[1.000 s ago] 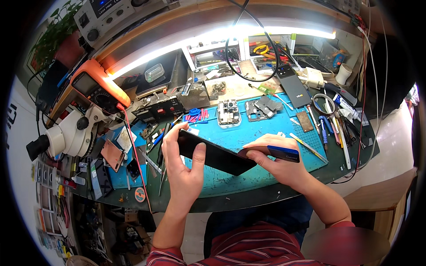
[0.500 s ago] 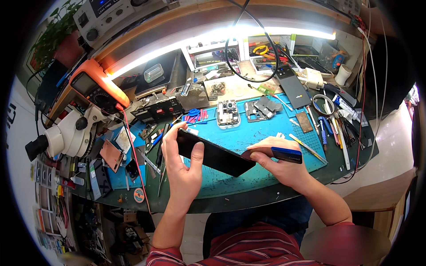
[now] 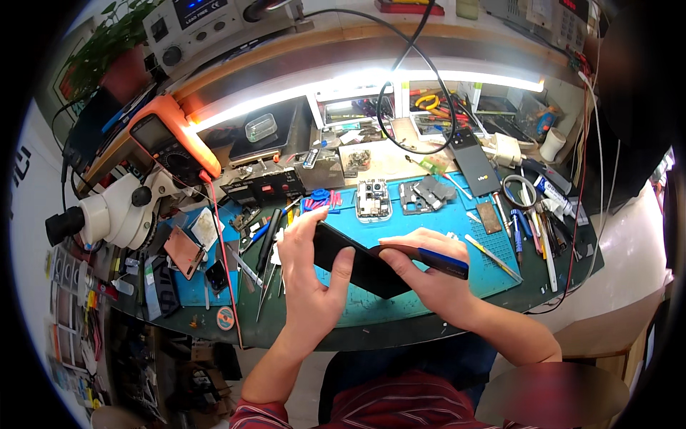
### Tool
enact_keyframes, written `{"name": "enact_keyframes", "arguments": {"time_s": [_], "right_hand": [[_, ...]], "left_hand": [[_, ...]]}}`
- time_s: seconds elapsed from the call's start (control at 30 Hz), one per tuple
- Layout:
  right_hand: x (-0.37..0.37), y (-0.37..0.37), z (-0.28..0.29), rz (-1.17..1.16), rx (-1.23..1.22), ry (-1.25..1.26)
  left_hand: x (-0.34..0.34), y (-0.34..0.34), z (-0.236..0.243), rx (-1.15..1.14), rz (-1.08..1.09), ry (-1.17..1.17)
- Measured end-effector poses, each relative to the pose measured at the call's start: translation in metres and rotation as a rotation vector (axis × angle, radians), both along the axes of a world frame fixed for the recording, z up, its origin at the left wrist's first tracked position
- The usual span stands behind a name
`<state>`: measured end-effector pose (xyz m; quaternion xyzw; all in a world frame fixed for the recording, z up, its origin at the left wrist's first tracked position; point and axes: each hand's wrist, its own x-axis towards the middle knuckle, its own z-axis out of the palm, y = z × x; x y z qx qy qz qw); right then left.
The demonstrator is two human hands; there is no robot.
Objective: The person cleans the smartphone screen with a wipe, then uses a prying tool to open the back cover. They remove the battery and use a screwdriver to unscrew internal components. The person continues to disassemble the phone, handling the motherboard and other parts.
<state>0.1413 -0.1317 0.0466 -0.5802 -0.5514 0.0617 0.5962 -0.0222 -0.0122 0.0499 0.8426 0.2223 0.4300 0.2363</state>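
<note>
My left hand [image 3: 309,286] grips a dark phone [image 3: 368,273] by its left end, thumb on the near face and fingers behind. The phone is held tilted above the blue mat [image 3: 343,229]. In my right hand [image 3: 437,289] is a thin pry tool [image 3: 444,264] with a blue handle end. Its flat brownish blade touches the phone's upper edge; whether the tip is inside the seam cannot be made out. Behind the phone, a circuit board with camera modules [image 3: 374,200] rests in a clear tray, with grey phone frame parts [image 3: 426,194] beside it.
On the left stand a white microscope [image 3: 107,222] and an orange multimeter [image 3: 171,139] with a red lead [image 3: 221,261]. A grey phone [image 3: 474,164], a tape roll [image 3: 519,191] and several pens and tools lie at the right. A black cable [image 3: 386,118] hangs above the bench.
The pry tool has shifted left along the phone's upper edge, away from the right corner. The phone slopes down more steeply, and my hands are closer together. The view has shifted slightly.
</note>
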Motion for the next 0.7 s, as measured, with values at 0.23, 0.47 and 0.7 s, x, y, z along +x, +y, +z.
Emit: {"name": "enact_keyframes", "arguments": {"time_s": [0.23,0.47,0.7], "right_hand": [[-0.009,0.017,0.013,0.005,0.096,0.043],[-0.011,0.020,0.024,-0.076,0.099,0.001],[-0.002,0.004,0.014,-0.049,0.034,0.081]], "left_hand": [[0.006,-0.007,0.007,0.112,-0.066,-0.031],[0.030,-0.034,-0.013,-0.011,0.035,-0.195],[0.060,-0.061,-0.040,-0.518,0.009,-0.449]]}}
